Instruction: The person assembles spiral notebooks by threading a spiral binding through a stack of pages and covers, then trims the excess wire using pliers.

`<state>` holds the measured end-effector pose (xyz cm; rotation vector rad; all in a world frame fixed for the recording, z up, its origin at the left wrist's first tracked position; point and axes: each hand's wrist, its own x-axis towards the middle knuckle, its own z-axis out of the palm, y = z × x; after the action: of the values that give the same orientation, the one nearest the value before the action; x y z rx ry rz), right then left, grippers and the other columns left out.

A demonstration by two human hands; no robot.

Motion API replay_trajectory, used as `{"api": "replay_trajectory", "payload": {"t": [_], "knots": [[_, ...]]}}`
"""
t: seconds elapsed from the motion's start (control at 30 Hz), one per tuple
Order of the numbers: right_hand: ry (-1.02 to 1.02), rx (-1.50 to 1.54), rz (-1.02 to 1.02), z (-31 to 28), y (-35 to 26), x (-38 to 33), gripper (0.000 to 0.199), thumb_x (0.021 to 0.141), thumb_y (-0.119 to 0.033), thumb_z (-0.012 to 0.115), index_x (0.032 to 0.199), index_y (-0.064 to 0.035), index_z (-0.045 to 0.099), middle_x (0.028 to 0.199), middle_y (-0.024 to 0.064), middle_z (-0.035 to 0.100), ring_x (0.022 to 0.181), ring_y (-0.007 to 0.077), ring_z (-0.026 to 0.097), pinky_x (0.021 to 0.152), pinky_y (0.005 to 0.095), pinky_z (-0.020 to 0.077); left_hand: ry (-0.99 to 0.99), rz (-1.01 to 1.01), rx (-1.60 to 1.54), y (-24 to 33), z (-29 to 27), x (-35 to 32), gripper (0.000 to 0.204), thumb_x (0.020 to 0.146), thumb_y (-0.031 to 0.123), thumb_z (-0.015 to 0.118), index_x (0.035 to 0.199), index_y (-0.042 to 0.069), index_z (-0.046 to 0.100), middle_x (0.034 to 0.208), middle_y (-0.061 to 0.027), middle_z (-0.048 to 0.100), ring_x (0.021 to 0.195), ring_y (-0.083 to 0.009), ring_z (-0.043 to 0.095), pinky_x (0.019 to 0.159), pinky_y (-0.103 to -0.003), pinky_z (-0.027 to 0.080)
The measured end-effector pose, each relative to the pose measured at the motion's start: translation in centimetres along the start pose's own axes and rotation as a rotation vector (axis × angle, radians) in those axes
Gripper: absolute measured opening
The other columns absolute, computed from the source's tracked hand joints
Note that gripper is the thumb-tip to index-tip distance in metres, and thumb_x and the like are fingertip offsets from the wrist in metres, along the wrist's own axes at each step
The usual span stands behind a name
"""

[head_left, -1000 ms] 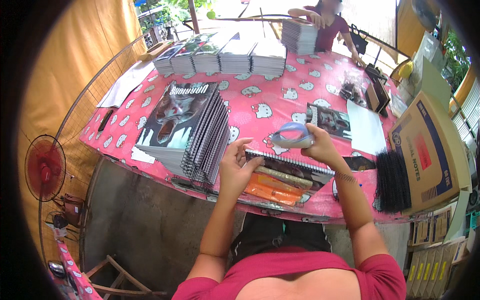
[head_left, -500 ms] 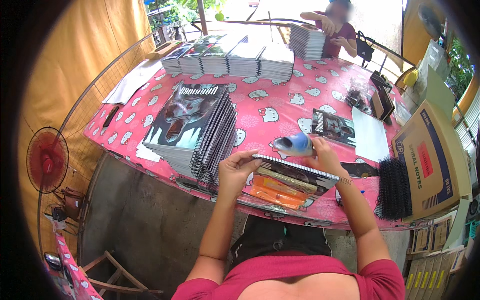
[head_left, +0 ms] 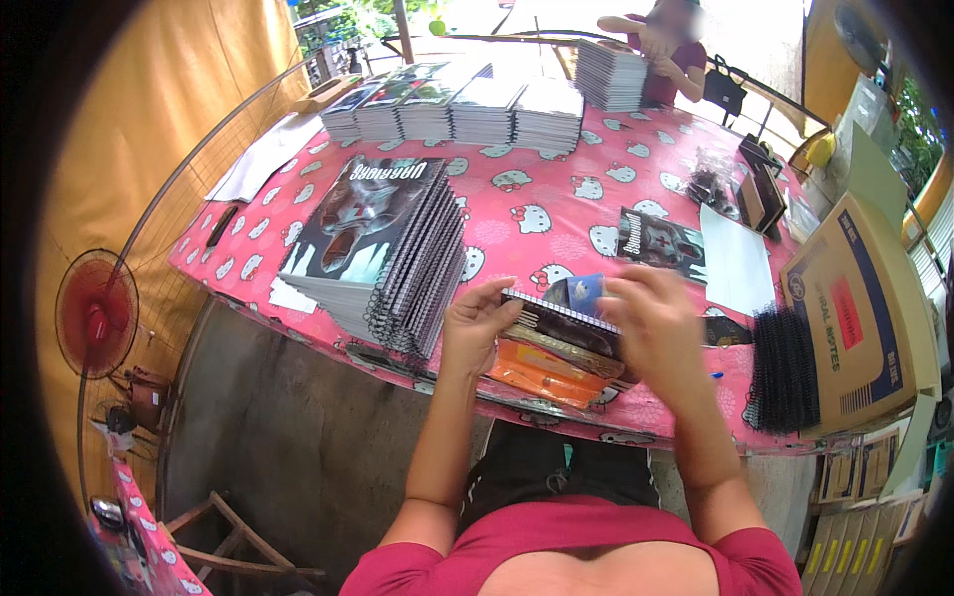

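Observation:
A spiral notebook [head_left: 566, 323] with a dark cover lies at the near edge of the pink patterned table [head_left: 537, 214], on top of orange packets [head_left: 542, 372]. My left hand [head_left: 479, 323] grips its left end. My right hand [head_left: 656, 328] hovers over its right side, blurred, fingers spread; a small blue piece [head_left: 584, 290] shows just beside its fingers, and whether the hand holds it is unclear.
A tall stack of spiral notebooks [head_left: 383, 253] stands to my left. Rows of stacked notebooks [head_left: 467, 104] line the far edge, where another person [head_left: 661, 50] handles a pile. Black binding coils [head_left: 785, 368], a cardboard box [head_left: 860, 313] and a red fan [head_left: 94, 313] are nearby.
My hands came down from holding a bluish item above the table to the notebook at the near edge. My left hand now grips the notebook's end.

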<state>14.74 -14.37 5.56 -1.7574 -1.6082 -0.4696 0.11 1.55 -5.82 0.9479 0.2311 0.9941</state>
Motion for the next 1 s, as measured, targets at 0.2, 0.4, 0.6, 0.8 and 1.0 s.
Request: {"api": "replay_trajectory", "payload": {"t": [0.2, 0.4, 0.6, 0.8, 1.0], "knots": [[-0.275, 0.027, 0.005, 6.5, -1.9, 2.3, 0.012, 0.081, -0.013, 0.060, 0.085, -0.0026, 0.063, 0.085, 0.0133, 0.061, 0.086, 0.0323, 0.057, 0.076, 0.0428, 0.0446, 0.044, -0.094, 0.019, 0.7, -0.1, -0.3, 0.035, 0.077, -0.012, 0.066, 0.111, -0.003, 0.064, 0.090, -0.0040, 0.065, 0.082, -0.0098, 0.061, 0.069, -0.021, 0.051], [-0.351, 0.008, -0.004, 6.7, -2.4, 2.6, 0.010, 0.078, -0.010, 0.061, 0.084, -0.0024, 0.062, 0.084, 0.0127, 0.061, 0.087, 0.0323, 0.057, 0.076, 0.0436, 0.0437, -0.011, -0.071, 0.029, 0.6, -1.1, -0.3, 0.034, 0.078, -0.011, 0.066, 0.111, -0.003, 0.064, 0.090, -0.0046, 0.065, 0.080, -0.0097, 0.060, 0.070, -0.021, 0.050], [-0.036, 0.165, 0.018, 0.0, -3.4, 0.0, 0.024, 0.078, -0.007, 0.065, 0.100, 0.0003, 0.061, 0.104, 0.0173, 0.061, 0.102, 0.0294, 0.057, 0.086, 0.0398, 0.0443, 0.011, -0.133, 0.058, 1.4, 0.1, -0.2, 0.027, 0.077, -0.008, 0.070, 0.102, -0.001, 0.064, 0.090, -0.0065, 0.065, 0.082, -0.0101, 0.061, 0.072, -0.023, 0.051], [0.055, 0.085, 0.263, -5.0, 6.8, -11.9, 0.044, 0.077, -0.011, 0.069, 0.118, -0.0006, 0.056, 0.121, 0.0167, 0.054, 0.114, 0.0348, 0.050, 0.098, 0.0435, 0.0380, -0.260, 0.188, 0.201, 2.4, 2.6, 1.8, 0.018, 0.074, -0.007, 0.073, 0.086, 0.001, 0.062, 0.091, -0.0099, 0.066, 0.084, -0.0121, 0.061, 0.072, -0.024, 0.051], [-0.545, -0.157, 0.336, -3.3, 12.4, -19.1, 0.059, 0.082, -0.034, 0.063, 0.129, -0.0035, 0.047, 0.132, 0.0182, 0.045, 0.127, 0.0368, 0.038, 0.109, 0.0508, 0.0197, 0.083, 1.108, 0.770, 12.5, 10.3, -2.6, 0.026, 0.068, -0.007, 0.077, 0.086, 0.003, 0.060, 0.086, -0.0110, 0.065, 0.079, -0.0173, 0.063, 0.069, -0.029, 0.053]]}}
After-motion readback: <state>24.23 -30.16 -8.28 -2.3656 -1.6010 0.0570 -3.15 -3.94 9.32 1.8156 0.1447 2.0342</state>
